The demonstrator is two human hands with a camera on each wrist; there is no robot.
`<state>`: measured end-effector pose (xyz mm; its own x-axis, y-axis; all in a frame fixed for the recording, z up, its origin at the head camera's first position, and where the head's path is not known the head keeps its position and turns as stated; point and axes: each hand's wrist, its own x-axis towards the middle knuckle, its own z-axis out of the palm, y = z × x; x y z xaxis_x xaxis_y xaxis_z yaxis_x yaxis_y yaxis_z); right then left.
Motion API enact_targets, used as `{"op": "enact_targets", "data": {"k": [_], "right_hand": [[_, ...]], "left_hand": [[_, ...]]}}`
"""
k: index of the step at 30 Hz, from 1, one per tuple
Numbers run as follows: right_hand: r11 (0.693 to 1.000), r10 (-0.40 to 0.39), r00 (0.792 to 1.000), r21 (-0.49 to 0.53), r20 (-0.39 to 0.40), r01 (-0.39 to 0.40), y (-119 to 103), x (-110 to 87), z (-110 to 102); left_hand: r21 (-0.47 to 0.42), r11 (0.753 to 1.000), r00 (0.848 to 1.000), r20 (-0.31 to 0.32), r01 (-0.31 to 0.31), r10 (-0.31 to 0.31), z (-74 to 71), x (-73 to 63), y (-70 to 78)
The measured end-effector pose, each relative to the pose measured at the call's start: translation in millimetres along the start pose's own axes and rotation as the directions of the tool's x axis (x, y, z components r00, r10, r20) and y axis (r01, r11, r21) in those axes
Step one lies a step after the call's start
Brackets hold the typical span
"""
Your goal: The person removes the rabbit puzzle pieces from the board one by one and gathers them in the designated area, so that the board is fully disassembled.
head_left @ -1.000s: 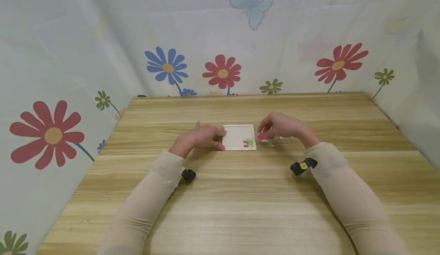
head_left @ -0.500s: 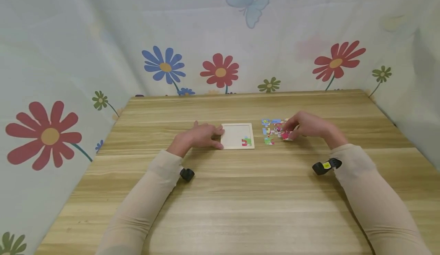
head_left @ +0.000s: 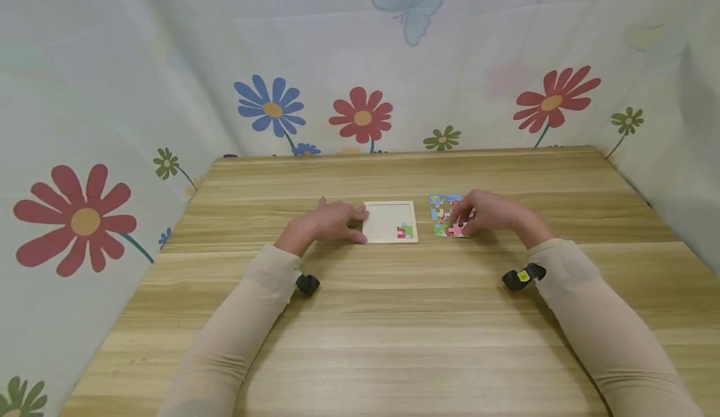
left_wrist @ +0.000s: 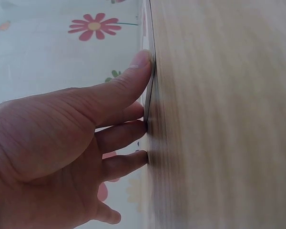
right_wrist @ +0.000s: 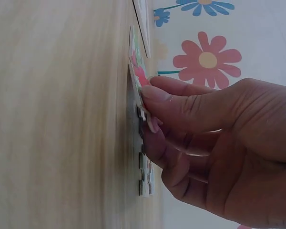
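On the table lies a white square puzzle tray [head_left: 388,240] with a green and red puzzle piece [head_left: 405,231] in its near right corner. My left hand [head_left: 330,222] rests at the tray's left edge, thumb and fingertips touching it and fingers fairly straight. Right of the tray, several colourful puzzle pieces [head_left: 437,199] lie close together, partly hidden by my right hand [head_left: 488,209]. Between thumb and fingers, that hand pinches a pink puzzle piece [right_wrist: 141,76], which is tilted up from the table in the right wrist view.
The wooden table [head_left: 360,317] extends around the tray and pieces. A pale curtain [head_left: 315,42] printed with flowers and a butterfly hangs behind the table and along its sides. Each wrist carries a black strapped camera [head_left: 523,276].
My right hand, with a pink piece, has moved right from beside the tray to the loose pieces, then slightly back left and nearer. My left hand has stayed at the tray.
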<state>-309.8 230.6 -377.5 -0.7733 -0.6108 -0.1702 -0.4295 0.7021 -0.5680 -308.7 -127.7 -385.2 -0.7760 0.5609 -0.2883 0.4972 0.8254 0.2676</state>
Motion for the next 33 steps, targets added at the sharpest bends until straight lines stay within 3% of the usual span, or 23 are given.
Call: {"op": "enact_targets", "data": {"k": [18, 26, 30, 33], "right_hand": [[0.999, 0.002, 1.0, -0.05, 0.003, -0.001, -4, 0.0, 2], [0.999, 0.025, 0.999, -0.029, -0.036, -0.026, -13, 1.9, -1], [1.0, 0.014, 0.999, -0.013, -0.034, -0.015, -21, 10.7, 4], [0.999, -0.049, 0.998, -0.017, -0.027, 0.049, -28, 19.7, 9]], "left_hand": [[0.004, 1.0, 1.0, -0.01, 0.005, -0.005, 1.3, 2.0, -0.9], [0.01, 1.0, 1.0, -0.009, 0.002, -0.002, -0.9, 0.3, -0.6], [0.009, 1.0, 1.0, -0.007, -0.004, 0.004, -1.5, -1.0, 0.0], [0.005, 1.0, 1.0, 0.0, -0.007, 0.007, -1.1, -1.6, 0.5]]}}
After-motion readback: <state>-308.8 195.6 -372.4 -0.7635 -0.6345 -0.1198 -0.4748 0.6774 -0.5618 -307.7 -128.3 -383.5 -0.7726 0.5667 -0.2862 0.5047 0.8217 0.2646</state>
